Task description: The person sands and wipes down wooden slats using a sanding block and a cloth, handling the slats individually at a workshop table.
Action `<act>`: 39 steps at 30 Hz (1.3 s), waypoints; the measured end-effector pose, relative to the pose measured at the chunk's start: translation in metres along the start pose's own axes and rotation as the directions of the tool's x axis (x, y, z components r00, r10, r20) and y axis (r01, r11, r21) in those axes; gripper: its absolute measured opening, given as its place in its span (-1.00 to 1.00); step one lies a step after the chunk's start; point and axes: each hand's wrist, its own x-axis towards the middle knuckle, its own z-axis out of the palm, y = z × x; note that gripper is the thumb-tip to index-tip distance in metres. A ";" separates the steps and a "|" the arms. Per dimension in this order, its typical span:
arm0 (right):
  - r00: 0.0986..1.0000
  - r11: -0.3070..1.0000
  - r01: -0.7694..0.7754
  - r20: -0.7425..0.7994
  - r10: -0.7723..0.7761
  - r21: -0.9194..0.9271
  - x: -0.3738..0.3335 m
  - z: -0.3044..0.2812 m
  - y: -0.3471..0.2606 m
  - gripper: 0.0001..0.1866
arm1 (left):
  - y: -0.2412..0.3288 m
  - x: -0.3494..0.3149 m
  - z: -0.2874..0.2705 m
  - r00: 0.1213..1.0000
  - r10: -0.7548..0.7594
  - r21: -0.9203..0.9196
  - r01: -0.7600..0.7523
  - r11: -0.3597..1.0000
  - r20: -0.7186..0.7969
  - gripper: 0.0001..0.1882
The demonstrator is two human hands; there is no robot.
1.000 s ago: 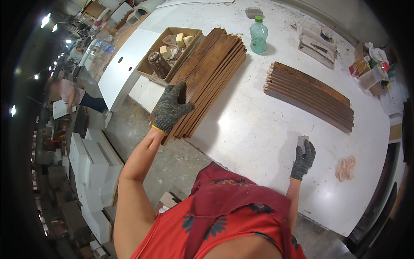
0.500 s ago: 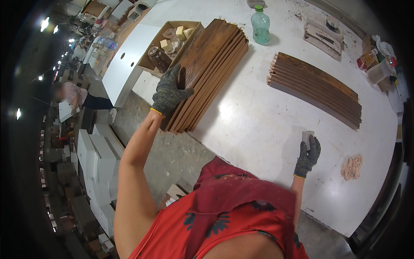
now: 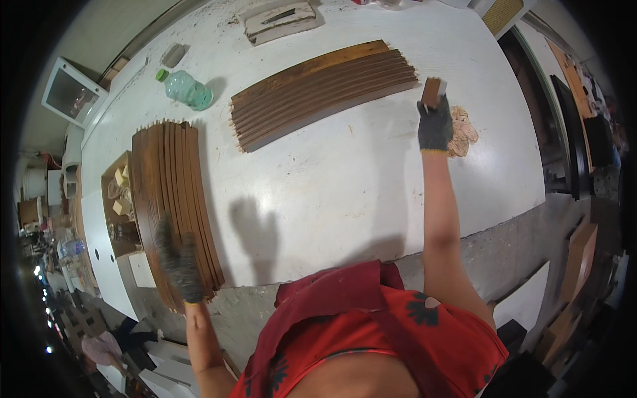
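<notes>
My left hand [image 3: 178, 262], in a dark grey knit glove with a yellow cuff, is over the near end of a stack of brown wooden slats [image 3: 174, 179]. Its fingers are spread and hold nothing; whether it touches the wood I cannot tell. My right hand [image 3: 435, 126], gloved alike, is closed on a small block [image 3: 432, 91] with a brown face and a pale side, slightly blurred. Right beside that hand lies a crumpled pinkish cloth [image 3: 462, 132]. A second stack of brown slats [image 3: 318, 89], with pale pegged ends, lies across the table to the left of it.
A green-capped bottle [image 3: 188, 90] lies or stands beyond the left stack. An open box [image 3: 106, 192] with yellowish blocks sits left of that stack. At the far edge is a pale slab [image 3: 279, 25] bearing a dark tool. The white table [image 3: 312, 192] ends near my apron.
The view has turned to the right. My right hand has moved farther out, beside the cloth, with the block tilted to show its brown face. My left hand has shifted toward the left stack's near end.
</notes>
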 end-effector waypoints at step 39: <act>0.414 0.389 0.899 0.688 -0.596 -0.203 -0.279 0.236 -0.110 -0.38 | 0.159 0.042 0.113 0.775 0.508 -0.149 -0.490 0.859 0.377 -0.46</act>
